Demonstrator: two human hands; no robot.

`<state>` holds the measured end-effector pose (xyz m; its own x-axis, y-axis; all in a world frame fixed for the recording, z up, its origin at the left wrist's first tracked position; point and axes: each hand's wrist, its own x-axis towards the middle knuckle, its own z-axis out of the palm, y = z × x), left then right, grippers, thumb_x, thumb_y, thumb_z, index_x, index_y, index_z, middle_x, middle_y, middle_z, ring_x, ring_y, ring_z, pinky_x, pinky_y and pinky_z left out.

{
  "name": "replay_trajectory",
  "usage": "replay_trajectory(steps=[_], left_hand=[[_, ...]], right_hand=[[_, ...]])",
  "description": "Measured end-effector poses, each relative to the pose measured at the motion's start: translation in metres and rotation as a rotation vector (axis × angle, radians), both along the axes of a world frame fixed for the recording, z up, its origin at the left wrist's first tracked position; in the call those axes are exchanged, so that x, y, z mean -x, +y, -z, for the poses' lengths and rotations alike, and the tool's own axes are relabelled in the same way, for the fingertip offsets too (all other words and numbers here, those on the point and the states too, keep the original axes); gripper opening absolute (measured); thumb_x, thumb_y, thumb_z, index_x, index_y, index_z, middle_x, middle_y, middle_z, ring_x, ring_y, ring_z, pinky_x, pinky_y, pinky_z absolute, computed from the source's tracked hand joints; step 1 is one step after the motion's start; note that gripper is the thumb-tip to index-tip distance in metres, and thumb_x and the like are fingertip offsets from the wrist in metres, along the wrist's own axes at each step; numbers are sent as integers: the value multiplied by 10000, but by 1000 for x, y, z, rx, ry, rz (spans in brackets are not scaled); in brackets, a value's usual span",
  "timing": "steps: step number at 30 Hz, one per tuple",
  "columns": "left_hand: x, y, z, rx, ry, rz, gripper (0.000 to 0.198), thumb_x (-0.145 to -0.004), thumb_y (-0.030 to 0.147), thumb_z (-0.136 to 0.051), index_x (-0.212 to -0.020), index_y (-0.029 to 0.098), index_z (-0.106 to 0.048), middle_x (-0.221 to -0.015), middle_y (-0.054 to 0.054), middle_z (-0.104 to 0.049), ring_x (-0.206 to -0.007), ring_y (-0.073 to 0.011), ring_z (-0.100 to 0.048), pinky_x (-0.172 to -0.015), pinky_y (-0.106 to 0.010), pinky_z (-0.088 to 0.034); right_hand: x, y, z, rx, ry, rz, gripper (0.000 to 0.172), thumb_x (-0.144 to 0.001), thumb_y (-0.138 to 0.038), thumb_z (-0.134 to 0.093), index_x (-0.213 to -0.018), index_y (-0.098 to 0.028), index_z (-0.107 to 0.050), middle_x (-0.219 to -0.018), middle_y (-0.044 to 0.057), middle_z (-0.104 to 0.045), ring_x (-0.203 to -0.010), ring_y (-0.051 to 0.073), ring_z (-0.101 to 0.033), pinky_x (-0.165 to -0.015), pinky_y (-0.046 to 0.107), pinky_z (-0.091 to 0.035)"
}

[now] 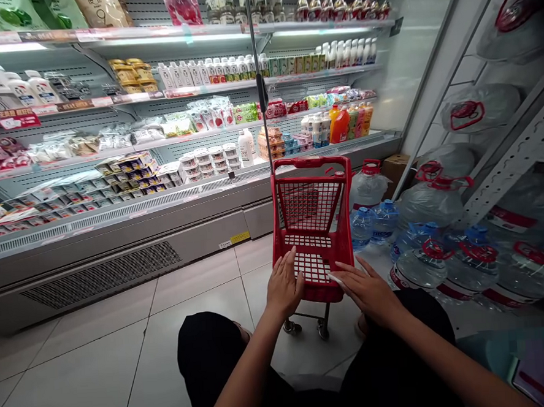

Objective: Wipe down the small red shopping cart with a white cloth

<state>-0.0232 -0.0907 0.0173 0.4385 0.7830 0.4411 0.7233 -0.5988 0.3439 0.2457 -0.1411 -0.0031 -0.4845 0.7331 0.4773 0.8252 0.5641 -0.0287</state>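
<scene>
A small red plastic shopping cart (310, 222) with lattice panels and metal casters stands upright in front of my knees. My left hand (284, 287) is at the cart's near left corner, its fingers stretched forward and nothing in its grasp. On the near right side is my right hand (367, 290), palm turned inward, fingers extended and holding nothing. Both hands overlap the cart's near edge in view; whether they touch it I cannot tell. A thin dark pole (253, 39) rises at the cart's left side.
A refrigerated display case (218, 222) with bottles, cups and packs spans the left and back. Large water bottles (423, 268) with red handles crowd the floor at right, beside a metal rack (511, 158). Pale tiles (97, 361) cover the floor.
</scene>
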Motion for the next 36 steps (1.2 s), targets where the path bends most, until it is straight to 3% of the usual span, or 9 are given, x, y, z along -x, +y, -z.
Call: replay_trajectory(steps=[4,7,10,15,20,23,26,32,36], left_hand=[[-10,-2,8,-64,10,-41,650,-1051,249,-385,-1651,225,-135,-1663,-77,-385,-1541,-214,-348,-1278,-489,-294],[-11,-4,10,-85,21,-51,669,-1043,232,-396,-1655,228,-124,-1670,-75,-372,-1550,-221,-330,-1287,-507,-276],[-3,-5,9,-78,27,-37,660,-1054,231,-361,-1661,237,-100,-1688,-52,-336,-1572,-207,-273,-1291,-488,-278],[16,1,5,-85,34,-27,648,-1064,262,-356,-1662,235,-108,-1699,-49,-313,-1584,-203,-236,-1290,-455,-281],[41,14,6,-100,16,-92,612,-1081,282,-309,-1661,240,-119,-1684,-61,-346,-1573,-196,-267,-1289,-448,-278],[60,26,6,-108,9,-184,587,-1091,304,-286,-1657,237,-143,-1673,-73,-368,-1563,-205,-296,-1294,-475,-260],[71,32,5,-99,36,-267,568,-1098,347,-289,-1646,223,-201,-1660,-91,-389,-1558,-229,-311,-1299,-508,-235],[34,15,0,-29,98,-121,623,-1104,464,-272,-1658,199,-166,-1659,-95,-390,-1541,-224,-348,-1275,-460,-293],[8,6,-4,24,122,-37,636,-1104,473,-266,-1668,226,-110,-1661,-80,-385,-1509,-208,-406,-1259,-444,-307]], right_hand=[[45,5,11,-9,91,91,452,-1041,-169,-408,-1461,-210,-570,-1300,72,-732,-1239,212,-666,-1215,517,-392],[87,12,17,-23,97,67,489,-973,-86,-432,-1431,-154,-588,-1338,116,-708,-1226,221,-671,-1175,463,-452],[107,15,18,-31,90,35,516,-924,-40,-448,-1408,-135,-601,-1334,130,-708,-1228,227,-671,-1138,428,-491],[84,3,14,11,32,28,569,-936,-27,-435,-1478,-169,-532,-1389,106,-678,-1198,223,-688,-1036,404,-563],[58,-13,1,14,-9,-109,563,-970,-14,-400,-1492,-185,-526,-1383,80,-685,-1265,194,-650,-1163,427,-475],[56,-10,-12,47,-9,-237,543,-1016,-79,-416,-1532,-235,-485,-1424,39,-661,-1355,170,-582,-1209,414,-426],[60,7,-24,84,23,-253,495,-1055,-169,-425,-1531,-286,-488,-1441,13,-648,-1407,163,-531,-1209,427,-422],[79,43,-33,135,121,-133,430,-1108,-291,-333,-1463,-264,-575,-1385,10,-688,-1448,177,-483,-1251,469,-329],[62,66,-30,112,78,-40,468,-1110,-311,-281,-1485,-271,-558,-1429,7,-657,-1477,186,-441,-1273,483,-263]])
